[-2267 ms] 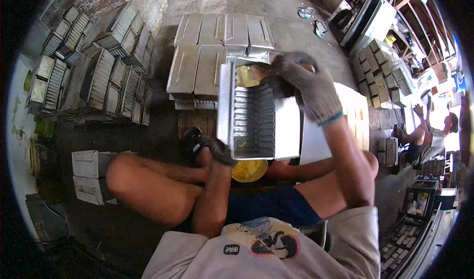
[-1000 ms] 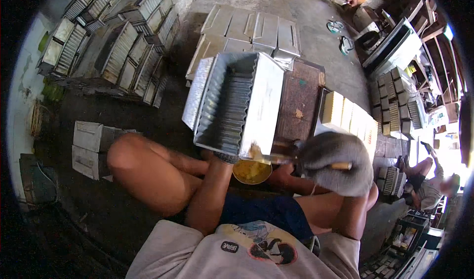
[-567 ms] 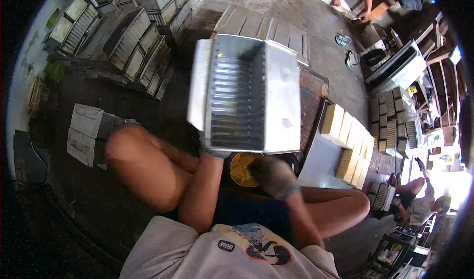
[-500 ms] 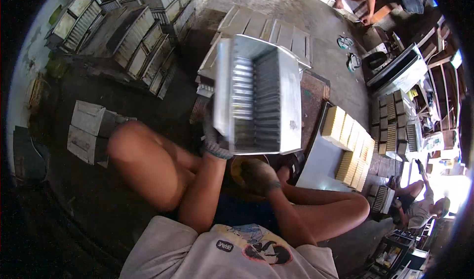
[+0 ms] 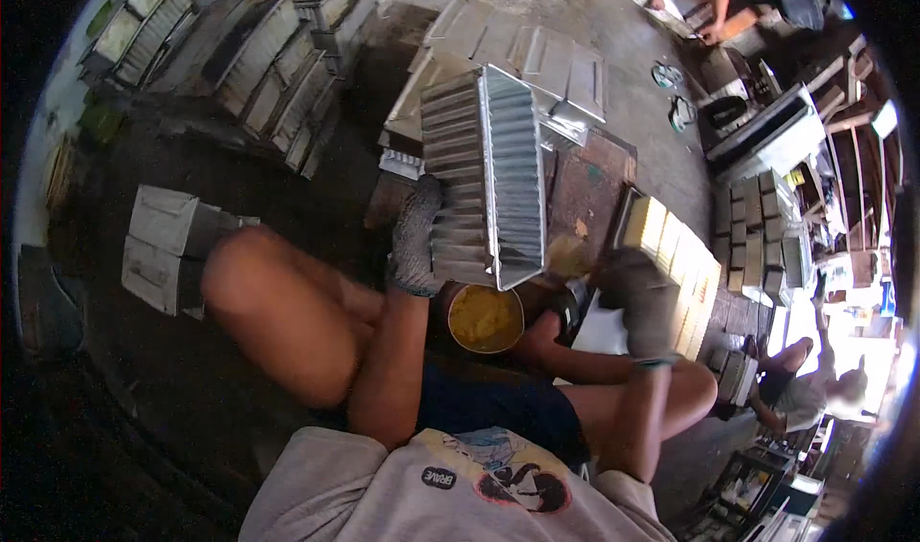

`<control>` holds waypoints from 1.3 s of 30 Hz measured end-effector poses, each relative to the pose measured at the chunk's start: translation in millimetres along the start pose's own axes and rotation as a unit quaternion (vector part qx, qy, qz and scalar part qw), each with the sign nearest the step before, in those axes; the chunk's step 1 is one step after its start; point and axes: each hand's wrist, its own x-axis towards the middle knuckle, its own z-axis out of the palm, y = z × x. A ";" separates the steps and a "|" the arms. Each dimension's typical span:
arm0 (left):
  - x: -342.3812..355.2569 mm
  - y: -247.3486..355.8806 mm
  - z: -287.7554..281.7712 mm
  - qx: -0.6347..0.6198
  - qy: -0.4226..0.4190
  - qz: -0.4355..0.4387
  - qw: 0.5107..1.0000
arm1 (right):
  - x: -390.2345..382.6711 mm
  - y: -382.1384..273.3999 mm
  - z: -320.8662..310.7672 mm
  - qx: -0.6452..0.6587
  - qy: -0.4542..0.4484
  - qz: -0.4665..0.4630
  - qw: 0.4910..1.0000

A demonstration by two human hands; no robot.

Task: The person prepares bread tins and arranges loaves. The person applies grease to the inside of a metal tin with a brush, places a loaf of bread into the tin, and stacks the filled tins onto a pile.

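**Left hand (image 5: 417, 240) grips ridged tin (image 5: 455, 173) at mid-frame**

Gloved and the nearer of the two, the left hand is clamped on the lower left side of an oblong metal tin at the center of the frame. The tin's long axis runs up the frame with a slight lean, its opening turned right toward the right hand (image 5: 637, 302); from that hand, the tin lies left and slightly up. Motion blur softens the right glove, but it appears closed around a brush (image 5: 572, 254), the yellowish head just beside the tin's lower right corner. The outer wall is dull grey-brown with close ridges; the inside shows paler, bluish silver behind a bright rim. Just below, a round bowl (image 5: 450, 323) holds yellow paste (image 5: 486, 317) between the person's legs (image 5: 287, 336). To the right, pale yellow blocks (image 5: 690, 274) line a tray (image 5: 596, 329). Beyond, a brown board (image 5: 586, 183) leads to stacked tins (image 5: 537, 53), and a co-worker's hand (image 5: 711, 32) shows at upper right.
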 end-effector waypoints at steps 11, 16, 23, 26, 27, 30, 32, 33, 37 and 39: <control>42.4 -73.5 -0.9 0.509 0.454 0.188 0.707 | 92.4 -150.1 -30.5 -0.126 0.081 -0.105 0.983; 14.4 -11.7 -4.8 0.389 0.409 0.145 0.812 | 60.5 -149.1 -21.1 -0.044 -0.061 -0.147 0.986; -58.8 69.9 -10.4 0.587 0.238 0.350 0.690 | 1.6 -75.8 -26.0 0.280 -0.068 0.220 0.932; -44.8 40.3 -28.7 0.382 0.159 0.388 0.823 | -10.8 -24.5 70.4 0.237 -0.169 0.071 0.954; -34.8 18.6 -23.7 0.273 0.119 0.378 0.877 | -9.8 -5.3 93.3 0.166 -0.127 0.033 0.977; -16.5 -15.8 -52.4 0.229 0.113 0.243 0.936 | -5.9 66.1 108.5 0.453 -0.059 0.118 0.882; -11.8 -31.0 -50.8 0.256 0.128 0.181 0.941 | 25.0 38.3 95.3 0.589 -0.044 0.160 0.791; -0.8 -40.0 -44.5 0.342 0.156 0.159 0.913 | 43.1 10.2 79.7 0.634 -0.028 0.187 0.750; 42.7 -54.0 -5.3 0.838 0.227 0.141 0.475 | 51.0 -24.1 74.8 0.543 -0.020 0.189 0.818; 37.1 -29.5 -2.1 0.855 0.213 -0.028 0.473 | 40.8 -17.5 99.9 0.583 -0.017 0.231 0.778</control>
